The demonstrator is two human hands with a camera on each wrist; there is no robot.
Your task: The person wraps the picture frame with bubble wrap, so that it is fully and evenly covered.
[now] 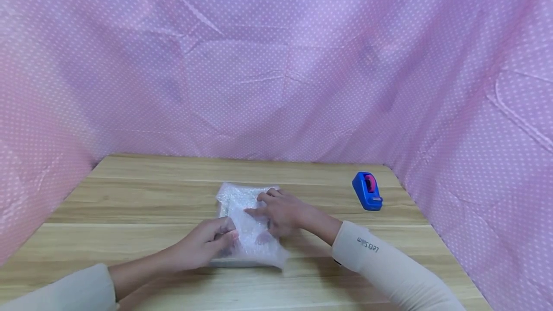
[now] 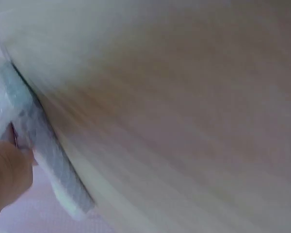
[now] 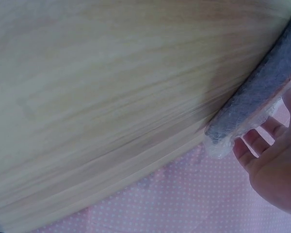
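A flat, box-like bundle in clear bubble wrap (image 1: pixel 250 244) lies on the wooden table in front of me. At its left side my left hand (image 1: pixel 203 244) pinches the wrap between thumb and fingers; the left wrist view shows the same hand (image 2: pixel 9 170) at the wrapped side (image 2: pixel 58 160). My right hand (image 1: pixel 285 210) reaches over the right part of the bundle, fingers extended and spread on the wrap. In the right wrist view its fingertips (image 3: pixel 237 145) are right at the bundle's edge (image 3: pixel 262 92). The wrapped item itself is mostly hidden.
A blue tape dispenser (image 1: pixel 367 192) with a pink core stands toward the back right of the wooden table (image 1: pixel 129 196). Pink polka-dot cloth (image 1: pixel 259 85) hangs behind the table and along both sides.
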